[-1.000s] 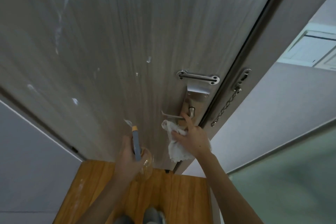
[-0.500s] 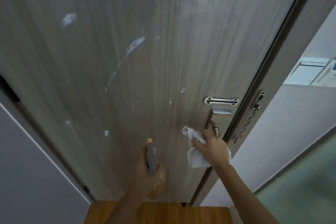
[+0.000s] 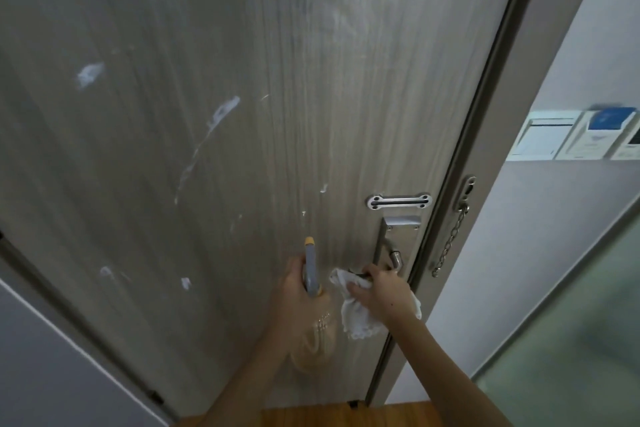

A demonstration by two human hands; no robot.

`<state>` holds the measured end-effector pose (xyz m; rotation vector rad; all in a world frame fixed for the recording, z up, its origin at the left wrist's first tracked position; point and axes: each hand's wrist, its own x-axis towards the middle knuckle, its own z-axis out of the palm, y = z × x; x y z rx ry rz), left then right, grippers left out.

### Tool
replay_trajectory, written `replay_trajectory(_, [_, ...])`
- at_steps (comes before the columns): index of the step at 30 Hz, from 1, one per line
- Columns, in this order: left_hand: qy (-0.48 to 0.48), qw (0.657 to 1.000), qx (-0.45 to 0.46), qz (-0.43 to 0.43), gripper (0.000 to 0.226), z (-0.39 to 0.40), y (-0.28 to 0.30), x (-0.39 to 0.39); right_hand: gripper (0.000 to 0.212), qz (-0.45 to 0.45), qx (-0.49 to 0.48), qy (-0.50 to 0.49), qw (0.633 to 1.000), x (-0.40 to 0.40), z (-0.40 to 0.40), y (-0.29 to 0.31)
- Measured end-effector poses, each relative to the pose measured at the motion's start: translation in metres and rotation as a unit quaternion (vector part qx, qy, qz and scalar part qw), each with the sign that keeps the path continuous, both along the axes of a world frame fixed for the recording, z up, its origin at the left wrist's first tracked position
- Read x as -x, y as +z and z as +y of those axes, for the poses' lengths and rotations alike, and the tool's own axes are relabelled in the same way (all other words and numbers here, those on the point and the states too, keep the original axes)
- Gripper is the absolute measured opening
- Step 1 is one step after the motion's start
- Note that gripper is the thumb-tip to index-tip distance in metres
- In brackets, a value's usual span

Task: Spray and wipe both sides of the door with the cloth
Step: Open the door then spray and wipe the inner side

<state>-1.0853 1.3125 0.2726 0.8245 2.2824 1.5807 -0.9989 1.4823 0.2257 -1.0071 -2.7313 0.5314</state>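
Note:
A grey wood-grain door (image 3: 277, 80) fills most of the view, marked with several white smears. My left hand (image 3: 294, 291) grips a clear spray bottle (image 3: 317, 333) with a grey trigger head and orange nozzle, pointed up at the door. My right hand (image 3: 384, 291) holds a white cloth (image 3: 356, 319) and reaches to the metal door handle (image 3: 393, 258), fingers curled over the lever's end. The cloth hangs below that hand against the door.
A slide bolt plate (image 3: 398, 201) sits above the handle. A security chain (image 3: 450, 243) hangs on the door frame (image 3: 485, 149) at right. Wall switch panels (image 3: 571, 139) and a frosted glass panel (image 3: 571, 340) are further right. Wooden floor (image 3: 346, 416) shows below.
The view has tilted upward, so more of the door and less floor shows. My right hand with the cloth has stayed at the handle. My left hand has raised the bottle beside it.

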Motion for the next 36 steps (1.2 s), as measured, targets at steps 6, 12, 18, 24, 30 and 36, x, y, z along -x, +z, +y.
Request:
replay_trajectory(6, [0.007,1.0,-0.025,0.013,0.036,0.016,0.002,0.001,0.048,0.039,0.021,-0.002,0.999,0.0,0.004,-0.009])
replay_trajectory(12, [0.017,1.0,-0.007,0.003,0.036,0.022,0.006,0.008,0.048,0.051,0.034,0.005,0.998,0.0,0.009,-0.016])
replay_trajectory(18, [0.003,1.0,-0.006,0.006,0.047,0.022,0.0,0.017,0.045,0.028,0.013,0.056,0.998,-0.001,0.025,-0.014])
replay_trajectory(24, [0.022,1.0,-0.012,-0.019,0.046,0.02,-0.003,0.023,0.038,0.069,0.042,0.053,0.995,0.001,0.032,-0.02])
replay_trajectory(30, [0.044,0.999,-0.006,-0.005,0.036,0.02,-0.005,0.027,0.038,0.08,0.044,0.071,0.993,0.0,0.033,-0.02])
replay_trajectory(36, [0.034,0.998,-0.039,-0.02,0.051,0.021,0.009,0.03,0.044,0.123,-0.018,0.1,0.987,-0.008,0.029,-0.017])
